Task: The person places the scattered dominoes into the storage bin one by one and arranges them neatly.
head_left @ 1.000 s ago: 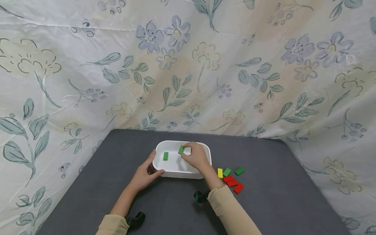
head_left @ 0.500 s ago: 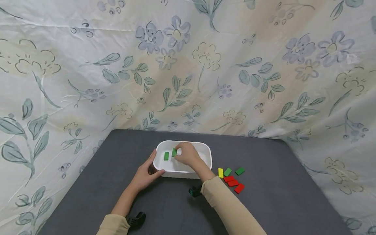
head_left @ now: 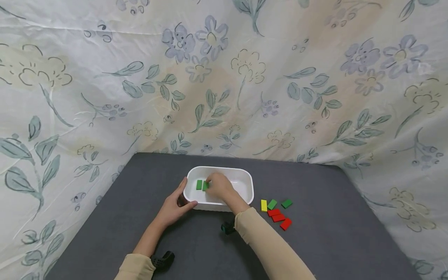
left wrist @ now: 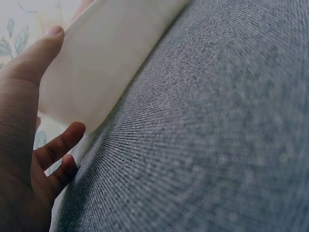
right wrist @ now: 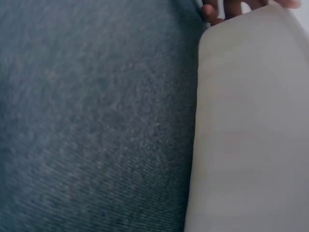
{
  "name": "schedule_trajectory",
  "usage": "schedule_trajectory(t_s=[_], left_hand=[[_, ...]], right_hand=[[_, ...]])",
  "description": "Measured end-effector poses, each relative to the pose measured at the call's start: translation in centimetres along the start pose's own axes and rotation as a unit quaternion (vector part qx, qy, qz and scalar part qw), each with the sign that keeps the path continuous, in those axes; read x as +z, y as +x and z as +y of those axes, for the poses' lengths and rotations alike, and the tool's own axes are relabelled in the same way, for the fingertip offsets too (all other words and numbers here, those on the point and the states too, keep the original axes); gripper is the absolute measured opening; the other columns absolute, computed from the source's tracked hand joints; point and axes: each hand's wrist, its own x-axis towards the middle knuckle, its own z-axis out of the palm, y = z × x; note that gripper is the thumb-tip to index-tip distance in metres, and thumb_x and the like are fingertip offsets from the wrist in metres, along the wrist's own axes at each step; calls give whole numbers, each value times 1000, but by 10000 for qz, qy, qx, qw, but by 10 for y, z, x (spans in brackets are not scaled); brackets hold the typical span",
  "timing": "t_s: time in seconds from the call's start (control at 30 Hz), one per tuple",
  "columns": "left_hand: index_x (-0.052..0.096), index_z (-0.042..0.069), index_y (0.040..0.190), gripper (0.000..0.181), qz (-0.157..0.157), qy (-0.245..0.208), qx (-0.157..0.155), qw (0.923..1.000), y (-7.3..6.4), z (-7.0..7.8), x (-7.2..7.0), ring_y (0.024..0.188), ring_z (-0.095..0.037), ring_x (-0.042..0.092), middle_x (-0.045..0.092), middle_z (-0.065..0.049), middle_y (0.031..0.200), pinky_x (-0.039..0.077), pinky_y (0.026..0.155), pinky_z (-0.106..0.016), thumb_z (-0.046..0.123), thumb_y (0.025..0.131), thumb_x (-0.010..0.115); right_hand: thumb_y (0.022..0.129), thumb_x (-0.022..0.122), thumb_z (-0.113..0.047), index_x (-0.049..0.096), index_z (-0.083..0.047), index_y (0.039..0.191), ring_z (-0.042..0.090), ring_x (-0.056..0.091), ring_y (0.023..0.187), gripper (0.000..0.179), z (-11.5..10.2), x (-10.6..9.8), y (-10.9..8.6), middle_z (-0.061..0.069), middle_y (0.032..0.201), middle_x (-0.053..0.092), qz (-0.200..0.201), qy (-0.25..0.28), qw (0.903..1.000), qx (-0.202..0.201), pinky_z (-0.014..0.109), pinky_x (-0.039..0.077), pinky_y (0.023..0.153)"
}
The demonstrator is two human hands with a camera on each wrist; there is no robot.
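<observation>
In the head view, a white rectangular plastic box (head_left: pixel 218 202) stands on the grey cloth. My left hand (head_left: pixel 174 206) grips its near left corner, thumb at the front rim and fingers along the left end; the left wrist view has this hand (left wrist: pixel 36 92) against the box wall (left wrist: pixel 101 63). Inside, a flat green block (head_left: pixel 199 184) lies near the left end. Just right of it, my right hand (head_left: pixel 220 187) pinches a second green block (head_left: pixel 205 186) low over the box floor, partly hidden by the fingers. The right wrist view shows mostly the box's outer wall (right wrist: pixel 251 121).
Right of the box lie a yellow block (head_left: pixel 264 205), two green blocks, one nearer (head_left: pixel 272 204) and one farther right (head_left: pixel 287 203), and several red blocks (head_left: pixel 278 217). A floral curtain (head_left: pixel 224 77) hangs behind the grey cloth (head_left: pixel 325 233).
My right hand has carried the pinched green block leftward and down, from mid-box to beside the green block lying there. My left hand has kept its grip on the box.
</observation>
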Motion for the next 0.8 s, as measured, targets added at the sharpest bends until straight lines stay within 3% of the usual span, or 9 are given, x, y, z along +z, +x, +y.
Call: schedule_trajectory(t_s=[0.2, 0.3, 0.5, 0.8], left_hand=[[24, 14, 170, 102, 19, 23, 24, 10000, 1, -1, 0, 87, -15, 57, 58, -14, 149, 50, 75, -27, 37, 92, 85], [24, 15, 170, 103, 9, 33, 5, 10000, 0, 0, -1, 86, -16, 57, 63, -12, 136, 49, 75, -27, 37, 91, 86], [25, 13, 170, 102, 31, 75, -7, 10000, 0, 0, -1, 86, -16, 55, 65, -11, 127, 49, 73, -27, 37, 91, 86], [26, 13, 170, 102, 10, 82, -40, 10000, -1, 2, -1, 86, -17, 55, 62, -12, 141, 48, 73, -27, 35, 91, 87]], right_hand=[[91, 79, -16, 80, -7, 119, 27, 68, 118, 30, 1, 4, 4, 8, 119, 77, -10, -107, 9999, -126, 40, 49, 107], [92, 79, -17, 80, -7, 119, 27, 68, 118, 29, 1, 5, 6, 7, 118, 78, -38, -96, 9998, -175, 39, 50, 107], [93, 81, -19, 81, -7, 119, 26, 68, 117, 29, 1, 6, 6, 6, 118, 78, -28, -54, 9998, -185, 38, 49, 107], [92, 83, -21, 81, -8, 119, 26, 68, 119, 30, 1, 8, 6, 5, 119, 78, -41, 32, 9999, -119, 38, 48, 108]])
